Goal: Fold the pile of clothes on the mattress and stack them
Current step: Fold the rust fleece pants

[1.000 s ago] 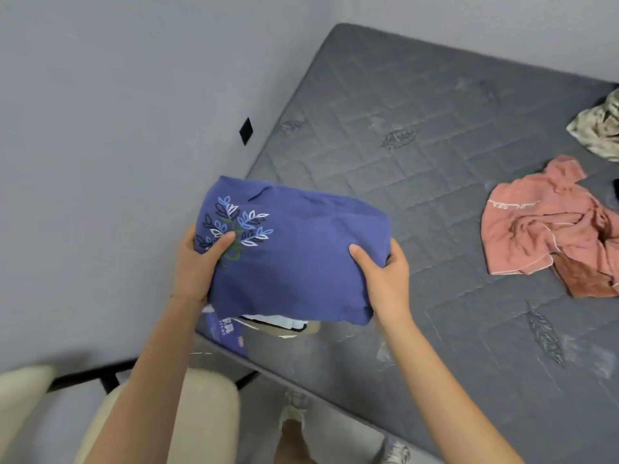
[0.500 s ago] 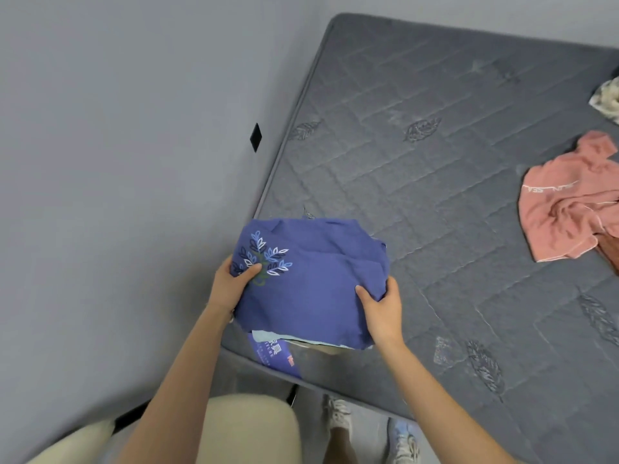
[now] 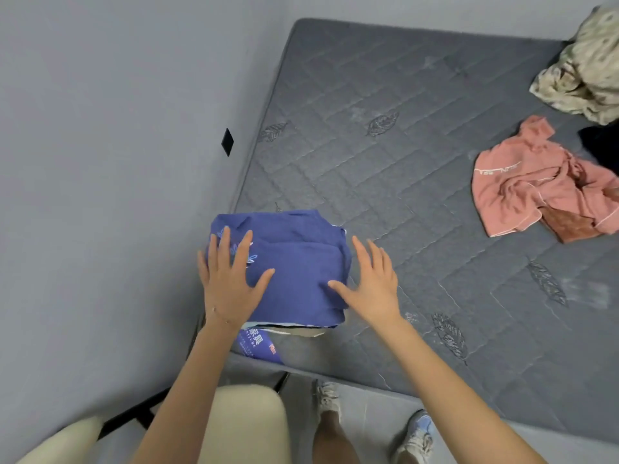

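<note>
A folded blue shirt (image 3: 298, 262) with a leaf print lies on top of a small stack at the near left corner of the grey mattress (image 3: 385, 169). My left hand (image 3: 229, 279) rests flat on the shirt's left part, fingers spread and straight. My right hand (image 3: 371, 283) lies flat at the shirt's right edge, thumb on the cloth, fingers over the mattress. Light-coloured folded edges (image 3: 294, 329) of the stack show under the blue shirt. A crumpled pink garment (image 3: 536, 185) lies unfolded at the right.
A beige patterned garment (image 3: 582, 68) sits bunched at the far right corner, with a dark piece (image 3: 603, 145) beside it. The wall (image 3: 117, 162) runs along the mattress's left side. A blue label (image 3: 256, 343) hangs at the near edge. A cream chair (image 3: 241, 426) stands below.
Both hands held the folded blue shirt by its sides and lowered it onto the stack at the corner. Now they have let go and lie flat on it.
</note>
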The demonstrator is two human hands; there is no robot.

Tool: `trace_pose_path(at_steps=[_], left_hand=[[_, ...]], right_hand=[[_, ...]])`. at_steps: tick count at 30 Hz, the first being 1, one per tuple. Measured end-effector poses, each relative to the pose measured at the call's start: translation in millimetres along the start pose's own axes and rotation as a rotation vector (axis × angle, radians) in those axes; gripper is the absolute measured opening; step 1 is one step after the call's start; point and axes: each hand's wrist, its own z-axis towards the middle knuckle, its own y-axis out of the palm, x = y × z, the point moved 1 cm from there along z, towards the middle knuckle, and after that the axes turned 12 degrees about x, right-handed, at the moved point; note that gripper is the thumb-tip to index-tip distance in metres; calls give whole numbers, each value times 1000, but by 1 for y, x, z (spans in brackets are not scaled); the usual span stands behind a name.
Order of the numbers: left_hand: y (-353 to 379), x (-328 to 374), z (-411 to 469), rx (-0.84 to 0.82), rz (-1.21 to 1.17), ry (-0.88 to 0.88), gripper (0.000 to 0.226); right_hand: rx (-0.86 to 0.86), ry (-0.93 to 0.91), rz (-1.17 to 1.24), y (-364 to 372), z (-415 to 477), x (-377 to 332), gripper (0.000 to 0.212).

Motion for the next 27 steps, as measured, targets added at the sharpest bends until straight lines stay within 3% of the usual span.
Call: trace_pose_path(at_steps=[2, 5, 12, 19, 27], left_hand=[[-4, 36, -3, -70, 98, 154, 73], [-3, 96, -13, -141, 161, 305, 73], [6, 262, -55, -131, 107, 366, 81], [34, 438, -109, -163, 12, 476, 76], [75, 592, -142, -263, -68, 693, 79]], right_hand=[[-63, -103, -221, -22, -4, 13, 93], [-67, -124, -304, -64, -15, 40, 88], [41, -75, -340, -193, -60, 153, 81], [138, 73, -341, -323, -105, 283, 83], [204, 285, -325, -409, -136, 393, 82]])
